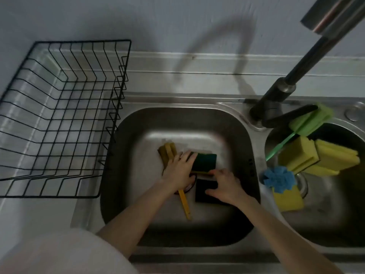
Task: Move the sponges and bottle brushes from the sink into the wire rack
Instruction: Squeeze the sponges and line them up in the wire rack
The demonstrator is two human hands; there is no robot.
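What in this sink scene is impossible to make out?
- Head view: the left basin drain, covered by the left hand.
- The yellow brush handle's upper part, under that hand.
- Whether the right hand grips the dark sponge or only rests on it.
- The tap spout, cut off by the top edge.

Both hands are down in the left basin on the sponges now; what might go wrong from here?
1. The left hand lies over the yellow bottle brush while reaching the green-topped sponge; lifting may snag the brush.
2. The right hand presses the dark sponge flat, so the grip may slip.
3. The wire rack has wide gaps; small items may slip through.
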